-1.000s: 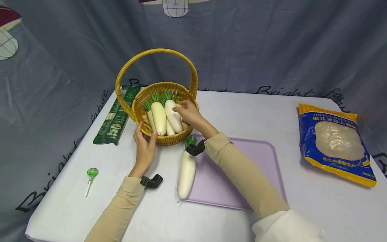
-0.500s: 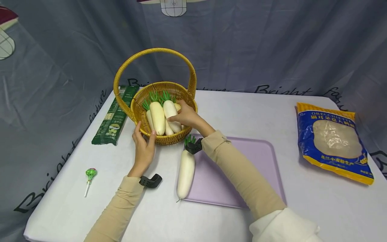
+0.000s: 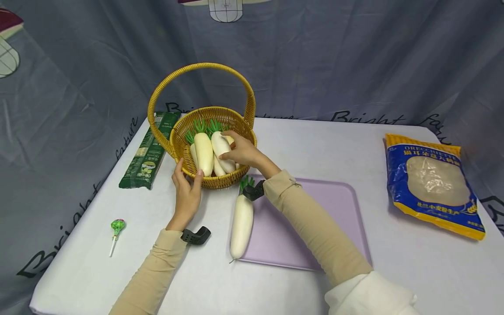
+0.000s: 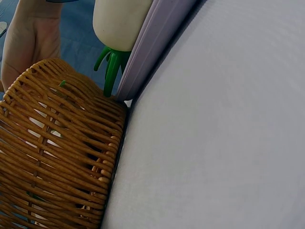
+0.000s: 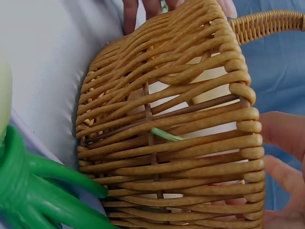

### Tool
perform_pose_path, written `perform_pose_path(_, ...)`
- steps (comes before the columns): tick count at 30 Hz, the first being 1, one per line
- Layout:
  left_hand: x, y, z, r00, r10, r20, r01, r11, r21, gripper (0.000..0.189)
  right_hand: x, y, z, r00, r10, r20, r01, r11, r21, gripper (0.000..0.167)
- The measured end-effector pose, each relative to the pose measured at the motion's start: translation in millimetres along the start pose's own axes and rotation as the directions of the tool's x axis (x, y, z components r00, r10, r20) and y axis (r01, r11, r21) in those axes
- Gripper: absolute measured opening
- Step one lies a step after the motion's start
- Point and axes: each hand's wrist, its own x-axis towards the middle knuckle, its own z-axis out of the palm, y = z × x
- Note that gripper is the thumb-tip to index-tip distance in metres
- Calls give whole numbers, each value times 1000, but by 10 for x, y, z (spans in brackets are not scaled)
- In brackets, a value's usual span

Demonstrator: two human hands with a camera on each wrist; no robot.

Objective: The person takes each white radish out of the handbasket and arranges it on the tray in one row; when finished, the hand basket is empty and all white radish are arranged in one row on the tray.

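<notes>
A yellow wicker basket [image 3: 179, 131] with a tall handle stands at the back left of the table and holds several white radishes with green tops. My right hand [image 3: 238, 151] reaches into it, fingers curled round one white radish [image 3: 217, 148]. My left hand [image 3: 187, 186] rests against the basket's near wall, its fingers straight along the weave. Another white radish [image 3: 241, 219] lies on the left edge of the purple tray [image 3: 323, 227]. In the right wrist view the basket wall [image 5: 181, 143] fills the frame, with green radish leaves [image 5: 38, 191] at the lower left.
A green pasta pack [image 3: 147, 151] lies left of the basket. A lollipop [image 3: 117, 227] is near the table's left front. A blue and yellow bag [image 3: 433, 183] sits at the right. Grey cloth hangs behind the white table [image 3: 307, 140].
My right hand has closed its fingers round the radish in the basket, and that radish has shifted slightly left. My left hand stays against the basket.
</notes>
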Motion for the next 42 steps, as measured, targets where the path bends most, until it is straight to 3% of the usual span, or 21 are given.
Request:
perform_pose_path(7, 8, -9, -5, 1000, -3, 7, 3, 1000, 4, 68, -31, -16, -11, 998, -53, 33, 55, 998, -43, 52)
perform_pose_path(20, 8, -3, 0, 1000, 1, 13, -1, 1000, 4, 66, 20, 10, -18, 995, -68, 71, 70, 997, -25, 50)
perform_pose_path(31, 9, -2, -6, 1000, 3, 12, -3, 1000, 8, 65, 21, 9, -12, 997, -59, 54, 57, 998, 41, 51)
perform_pose_path(42, 3, 6, -9, 1000, 6, 9, -6, 1000, -4, 66, 42, 20, -12, 1000, 13, -7, -11, 976, 219, 50)
